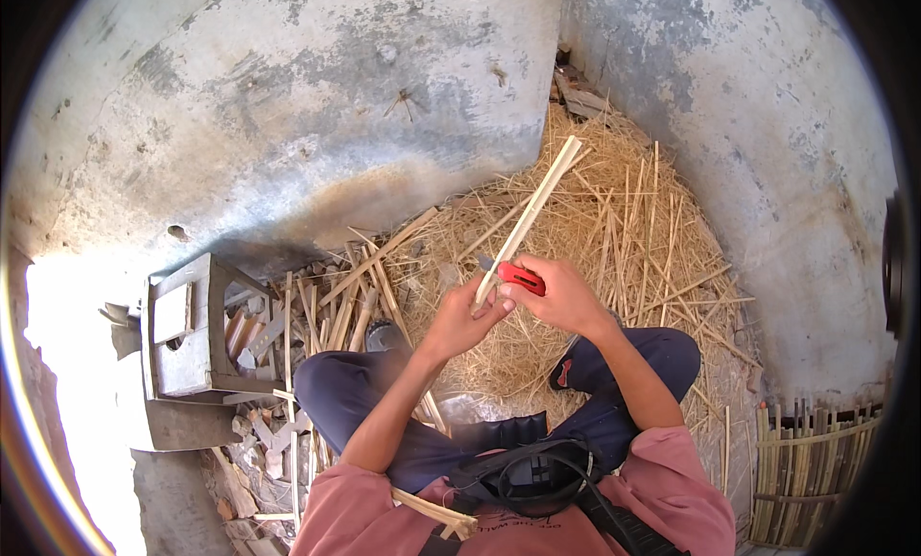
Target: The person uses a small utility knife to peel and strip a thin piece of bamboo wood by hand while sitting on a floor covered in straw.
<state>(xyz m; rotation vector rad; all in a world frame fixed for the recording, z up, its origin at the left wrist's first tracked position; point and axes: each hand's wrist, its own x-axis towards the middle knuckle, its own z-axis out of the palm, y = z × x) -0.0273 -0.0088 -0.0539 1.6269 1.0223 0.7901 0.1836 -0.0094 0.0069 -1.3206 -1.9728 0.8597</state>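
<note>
My left hand [464,320] is closed around the lower end of a pale split bamboo strip [539,203], which slants up and away to the right. The strip's far end looks parted into two slivers. In my right hand [566,295] is a red utility knife [523,279], gripped close beside my left fingers. Its grey blade [486,262] lies across the strip just above my left hand; how deep it bites cannot be made out. Both hands meet in front of my bent knees.
Straw-like shavings and loose strips [624,206] heap up ahead, against two worn plaster walls [317,86]. At left stands a wooden box frame [182,350], with split sticks [341,311] and rubble around it. A slatted bamboo basket [815,470] is at lower right. Strips [432,511] lie against my shirt.
</note>
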